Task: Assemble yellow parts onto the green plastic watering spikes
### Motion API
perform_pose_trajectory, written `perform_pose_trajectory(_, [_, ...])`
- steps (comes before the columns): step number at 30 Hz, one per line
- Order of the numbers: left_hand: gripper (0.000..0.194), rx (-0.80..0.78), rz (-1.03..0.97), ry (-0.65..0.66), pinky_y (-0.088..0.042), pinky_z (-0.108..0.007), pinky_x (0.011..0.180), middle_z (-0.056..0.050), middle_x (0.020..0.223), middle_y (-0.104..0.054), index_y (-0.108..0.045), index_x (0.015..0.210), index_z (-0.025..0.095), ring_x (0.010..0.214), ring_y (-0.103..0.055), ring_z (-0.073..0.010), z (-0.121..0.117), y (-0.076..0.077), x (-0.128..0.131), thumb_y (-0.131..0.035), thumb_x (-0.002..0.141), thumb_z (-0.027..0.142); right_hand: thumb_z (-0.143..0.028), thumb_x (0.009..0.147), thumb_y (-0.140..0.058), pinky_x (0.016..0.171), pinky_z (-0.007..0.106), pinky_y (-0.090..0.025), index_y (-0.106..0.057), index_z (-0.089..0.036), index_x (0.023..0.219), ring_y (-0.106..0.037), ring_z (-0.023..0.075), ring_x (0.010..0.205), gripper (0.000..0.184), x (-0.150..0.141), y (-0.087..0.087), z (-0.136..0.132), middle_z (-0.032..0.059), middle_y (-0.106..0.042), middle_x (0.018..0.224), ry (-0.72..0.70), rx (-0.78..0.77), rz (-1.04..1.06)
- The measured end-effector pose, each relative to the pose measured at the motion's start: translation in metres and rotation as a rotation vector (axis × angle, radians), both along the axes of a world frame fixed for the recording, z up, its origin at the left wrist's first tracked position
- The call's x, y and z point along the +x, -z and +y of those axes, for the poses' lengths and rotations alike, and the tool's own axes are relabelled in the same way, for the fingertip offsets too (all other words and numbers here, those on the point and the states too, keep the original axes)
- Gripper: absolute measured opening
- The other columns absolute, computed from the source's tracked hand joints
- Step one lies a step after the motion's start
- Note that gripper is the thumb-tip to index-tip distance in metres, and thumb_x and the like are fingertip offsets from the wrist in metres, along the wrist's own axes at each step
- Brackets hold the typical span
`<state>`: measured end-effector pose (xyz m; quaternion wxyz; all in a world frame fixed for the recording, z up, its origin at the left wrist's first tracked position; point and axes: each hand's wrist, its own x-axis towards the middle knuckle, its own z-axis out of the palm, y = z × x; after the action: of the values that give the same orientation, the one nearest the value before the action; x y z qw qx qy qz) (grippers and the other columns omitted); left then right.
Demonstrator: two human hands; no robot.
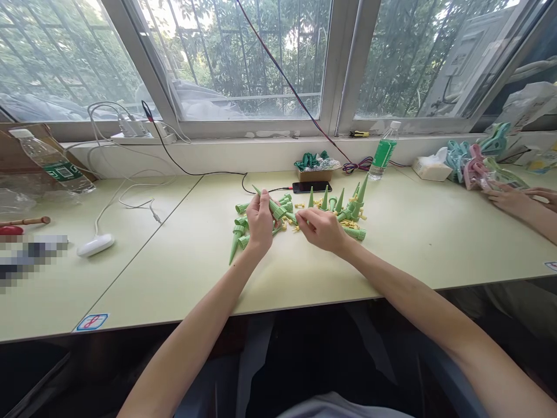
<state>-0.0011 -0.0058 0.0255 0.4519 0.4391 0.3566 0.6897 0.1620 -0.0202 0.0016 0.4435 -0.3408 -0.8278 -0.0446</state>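
Observation:
In my left hand [260, 223] is a green plastic plant watering spike [277, 210], its pointed end toward the upper left and its wide ribbed end toward my right hand. My right hand [324, 228] is just beside that wide end, its fingers pinched together; whatever they may hold is too small to make out. More green spikes [236, 241] lie on the table around my left hand. Behind and right of my right hand, several spikes [340, 201] stand upright or lean. Small yellow plastic pieces [349, 223] are scattered among them.
Behind the spikes lie a plugged-in phone [312, 187] and a small box [319, 169] of green wrapping. A water bottle [384, 152] and tissue pack [432, 165] stand right of it. Cables and a white device [96, 245] lie left. Another person's hands [507, 200] are at far right.

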Motion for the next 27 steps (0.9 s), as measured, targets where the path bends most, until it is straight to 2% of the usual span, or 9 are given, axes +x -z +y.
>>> perform_pose_trajectory(5, [0.051,0.008,0.043,0.0,-0.031,-0.021,0.031,0.003,0.061,-0.054,-0.049,0.071,0.02,0.038,-0.036,-0.0045,0.001,0.003,-0.001,-0.065,0.084,0.067,-0.03,0.105,-0.034,0.054,0.027,-0.031,-0.052,-0.021,0.073,-0.044,0.0122,0.055,0.037,-0.009,0.007,-0.005,0.0016,-0.057,0.064,-0.049,-0.027,-0.169])
perform_pose_trajectory(11, [0.052,-0.015,0.078,0.002,-0.031,-0.02,0.031,0.003,0.062,-0.052,-0.048,0.068,0.019,0.04,-0.036,-0.004,0.001,0.003,-0.001,-0.065,0.085,0.065,-0.022,0.101,-0.043,0.057,0.025,-0.033,-0.05,-0.021,0.073,-0.045,0.0119,0.054,0.028,-0.011,0.013,-0.002,-0.001,-0.053,0.062,-0.175,-0.126,-0.237])
perform_pose_trajectory(19, [0.051,-0.031,0.093,0.017,-0.029,-0.02,0.031,0.004,0.059,-0.048,-0.049,0.067,0.019,0.039,-0.033,-0.0039,0.0,0.005,-0.001,-0.065,0.086,0.064,-0.014,0.095,-0.053,0.062,0.025,-0.035,-0.065,-0.018,0.083,-0.052,0.0129,0.063,0.018,-0.013,0.016,-0.004,0.0027,-0.064,0.073,-0.212,-0.316,-0.323])
perform_pose_trajectory(27, [0.05,-0.029,0.087,0.035,-0.029,-0.02,0.03,0.003,0.059,-0.049,-0.049,0.067,0.019,0.039,-0.034,-0.0046,0.001,0.006,-0.001,-0.066,0.085,0.063,-0.02,0.096,-0.057,0.065,0.026,-0.037,-0.069,-0.018,0.096,-0.057,0.0139,0.069,0.011,-0.012,0.015,-0.004,0.0046,-0.068,0.084,-0.208,-0.362,-0.357])
